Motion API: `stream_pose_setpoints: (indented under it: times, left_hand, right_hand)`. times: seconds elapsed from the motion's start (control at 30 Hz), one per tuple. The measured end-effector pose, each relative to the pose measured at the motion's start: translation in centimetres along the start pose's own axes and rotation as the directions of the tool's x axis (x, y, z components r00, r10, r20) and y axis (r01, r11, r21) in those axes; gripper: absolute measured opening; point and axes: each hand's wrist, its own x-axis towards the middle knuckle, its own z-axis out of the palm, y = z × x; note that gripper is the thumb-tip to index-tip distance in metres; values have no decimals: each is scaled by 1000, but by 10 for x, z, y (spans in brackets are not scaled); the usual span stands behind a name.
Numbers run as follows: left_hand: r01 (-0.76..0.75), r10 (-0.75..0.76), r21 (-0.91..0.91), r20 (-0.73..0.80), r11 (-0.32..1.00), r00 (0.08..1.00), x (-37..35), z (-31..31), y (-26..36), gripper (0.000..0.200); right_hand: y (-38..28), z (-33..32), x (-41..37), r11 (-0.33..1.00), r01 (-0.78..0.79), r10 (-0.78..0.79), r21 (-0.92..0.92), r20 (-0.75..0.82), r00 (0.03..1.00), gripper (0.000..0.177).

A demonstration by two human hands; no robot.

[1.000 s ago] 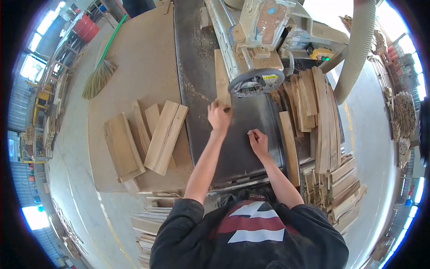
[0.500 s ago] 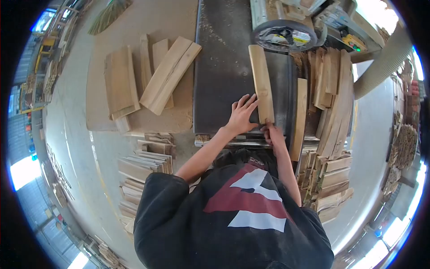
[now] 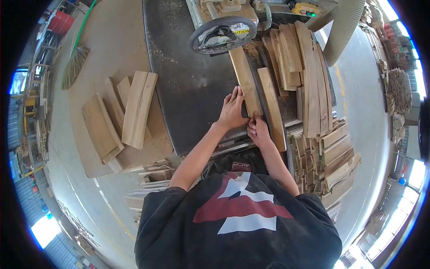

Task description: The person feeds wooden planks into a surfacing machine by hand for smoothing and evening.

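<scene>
One board (image 3: pixel 245 83) runs forward in the head view from our left hand (image 3: pixel 231 112) and right hand (image 3: pixel 259 131) toward the wheel (image 3: pixel 222 35), on the table (image 3: pixel 188 89). Our left fingers (image 3: pixel 237 93) are extended against its left edge; our right fingers (image 3: pixel 252 127) curl at its near end, and we cannot tell whether they pinch it. Just right of them lies a second board (image 3: pixel 272 107), with a stack (image 3: pixel 313 80) farther right.

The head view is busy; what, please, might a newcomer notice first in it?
Probably the round dark-rimmed wheel with its yellow label, top centre. Below it, the left hand and right hand touch a long, pale wooden board on the flat black table. At upper left is a green-handled straw broom.
</scene>
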Motion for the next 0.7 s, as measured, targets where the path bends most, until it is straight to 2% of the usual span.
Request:
stream_pose_setpoints:
  times: [0.1, 0.2, 0.33, 0.43, 0.5, 0.57, 0.6, 0.67, 0.7]
  left_hand:
    - [15, -12, 109, -27, 994, 1000, 24, -8, -16, 111]
    - [12, -8, 113, -32, 994, 999, 53, -24, -36, 113]
    - [29, -26, 104, -34, 994, 999, 83, -45, -55, 116]
    - [38, -30, 118, -72, 992, 997, 108, -54, -68, 110]
    - [60, -45, 131, -111, 990, 993, 123, -64, -74, 107]
    - [92, -91, 35, -22, 995, 996, 126, -78, -69, 90]
    - [108, -107, 34, -36, 994, 994, 122, -74, -73, 90]
    - [12, 10, 61, -351, 998, 936, 119, -52, -82, 72]
    - [14, 2, 31, -472, 999, 882, 110, -43, -79, 53]
  right_hand:
    - [-19, 21, 19, 1000, -2, 2, 29, 17, 1000, 42]
    - [-40, 44, 41, 998, -20, 18, 60, 20, 1000, 42]
    - [-62, 75, 62, 999, 45, -46, 14, 12, 999, 43]
    - [-76, 91, 83, 997, 78, -77, 4, -29, 997, 43]
    - [-92, 99, 102, 996, 16, -21, 91, 57, 998, 44]
    - [-105, 115, 105, 996, 30, -32, 78, 25, 999, 42]
    - [-108, 125, 107, 994, 51, -50, 96, -10, 999, 41]
    - [-112, 136, 118, 996, 80, -80, 46, -1, 997, 38]
    - [-114, 143, 120, 992, 126, -126, 16, -23, 992, 38]
